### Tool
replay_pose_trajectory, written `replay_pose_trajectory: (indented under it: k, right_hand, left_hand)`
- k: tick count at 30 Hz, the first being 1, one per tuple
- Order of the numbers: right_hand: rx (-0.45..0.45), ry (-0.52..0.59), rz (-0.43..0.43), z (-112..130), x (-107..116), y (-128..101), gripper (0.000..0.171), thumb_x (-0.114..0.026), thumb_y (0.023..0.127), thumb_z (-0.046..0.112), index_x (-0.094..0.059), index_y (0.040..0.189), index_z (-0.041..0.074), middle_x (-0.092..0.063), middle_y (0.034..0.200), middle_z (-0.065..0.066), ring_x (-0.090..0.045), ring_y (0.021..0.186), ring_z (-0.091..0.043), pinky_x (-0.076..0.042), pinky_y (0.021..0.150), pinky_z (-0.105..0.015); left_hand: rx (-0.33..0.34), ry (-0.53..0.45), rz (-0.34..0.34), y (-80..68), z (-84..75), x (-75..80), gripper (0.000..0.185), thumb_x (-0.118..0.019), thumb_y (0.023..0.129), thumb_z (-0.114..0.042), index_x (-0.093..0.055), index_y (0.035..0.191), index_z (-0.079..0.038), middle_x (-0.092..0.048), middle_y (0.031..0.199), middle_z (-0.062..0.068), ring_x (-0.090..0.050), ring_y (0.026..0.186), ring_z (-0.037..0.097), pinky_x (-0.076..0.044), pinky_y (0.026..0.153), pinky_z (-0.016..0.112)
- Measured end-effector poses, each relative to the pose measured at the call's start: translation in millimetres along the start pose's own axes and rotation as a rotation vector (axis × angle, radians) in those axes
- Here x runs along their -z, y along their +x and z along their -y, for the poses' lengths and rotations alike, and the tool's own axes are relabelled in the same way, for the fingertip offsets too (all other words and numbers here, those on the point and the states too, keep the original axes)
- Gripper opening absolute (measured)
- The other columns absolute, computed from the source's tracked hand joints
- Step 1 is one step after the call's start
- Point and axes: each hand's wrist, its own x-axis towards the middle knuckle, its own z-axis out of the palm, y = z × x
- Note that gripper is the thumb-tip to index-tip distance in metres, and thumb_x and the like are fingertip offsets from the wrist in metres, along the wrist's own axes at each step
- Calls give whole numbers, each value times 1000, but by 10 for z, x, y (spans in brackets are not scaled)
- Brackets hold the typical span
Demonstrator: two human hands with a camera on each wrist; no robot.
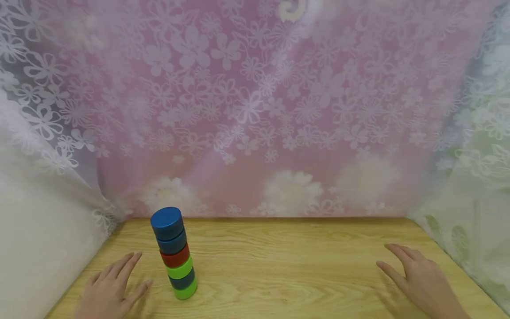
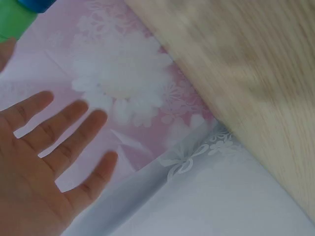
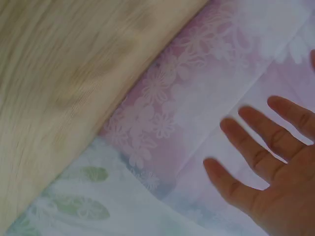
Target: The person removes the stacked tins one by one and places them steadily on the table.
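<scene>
A tower of several round discs (image 1: 175,254) stands on the wooden table (image 1: 287,266) at the left, leaning slightly: blue on top, then blue, red, green, blue, green. My left hand (image 1: 111,288) lies flat and open just left of the tower, not touching it, fingers spread (image 2: 59,142). The tower's green and blue edge (image 2: 19,14) shows in the left wrist view's top corner. My right hand (image 1: 418,279) rests open on the table at the far right, fingers straight (image 3: 261,157), holding nothing.
A pink flowered curtain (image 1: 255,110) hangs along the table's back edge. White lace fabric (image 1: 36,212) closes the left side and pale green lace (image 1: 474,212) the right. Bare wood lies between the hands.
</scene>
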Motion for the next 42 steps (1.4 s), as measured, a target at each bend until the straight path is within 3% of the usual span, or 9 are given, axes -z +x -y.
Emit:
replay_pose_trajectory:
  k: [2,6,11,15,19,22,31,36,42]
  right_hand:
    - [7,27,-75,31,5,25,42,-81,87,27,-70,115,-2,-71,103,-21,-68,79,-36,-54,60,-45]
    - [-5,101,-118,116,-12,51,31,-84,81,15,-73,107,2,-74,95,-11,-62,66,-16,-41,48,-26]
    - [7,201,-162,259,-68,174,28,-86,76,4,-75,101,4,-75,94,-8,-67,71,-19,-52,55,-31]
    - [-14,283,-178,345,-51,245,27,-85,77,1,-75,101,5,-75,94,-7,-70,77,-17,-57,64,-31]
    - [-14,361,-186,438,-35,316,25,-83,80,1,-76,104,5,-75,96,-9,-67,79,-5,-55,67,-20]
    - [14,405,-193,523,-31,381,24,-82,82,0,-75,105,5,-75,97,-9,-65,81,1,-55,67,-21]
    - [-11,470,-198,779,-8,518,23,-80,85,1,-75,108,3,-75,98,-7,-64,84,0,-57,70,-26]
    - [-6,513,-214,912,-46,605,23,-80,85,0,-75,106,5,-74,99,-6,-65,85,-4,-57,72,-27]
    - [27,600,-248,1129,-118,677,22,-80,83,-4,-75,103,4,-74,100,-7,-66,87,-9,-56,73,-24]
  left_hand:
    - [-14,-20,-28,10,17,30,61,-77,87,-47,-67,128,-3,-69,114,22,-65,99,45,-53,74,62]
    - [-27,-88,-73,-9,51,40,50,-82,84,-38,-73,117,-2,-73,99,18,-69,80,36,-56,60,49]
    - [25,-159,-93,-35,49,80,49,-83,84,-35,-72,116,1,-73,98,16,-70,76,29,-52,53,38]
    - [79,-227,-11,9,1,122,51,-77,90,-36,-68,124,1,-72,107,16,-70,85,30,-51,54,35]
    - [137,-309,89,75,-38,155,54,-70,97,-37,-61,131,3,-71,114,18,-70,93,32,-56,66,42]
    - [161,-361,104,99,-61,170,53,-68,99,-35,-59,133,5,-71,113,19,-70,95,33,-57,76,48]
    - [159,-441,54,111,-125,163,52,-69,99,-31,-58,134,6,-70,115,22,-70,95,35,-56,80,52]
    - [128,-478,-22,86,-129,132,45,-72,96,-24,-61,130,4,-72,112,18,-70,93,31,-57,73,42]
    - [128,-542,-44,94,-144,111,44,-71,97,-24,-61,132,1,-71,116,14,-68,96,28,-54,73,34]
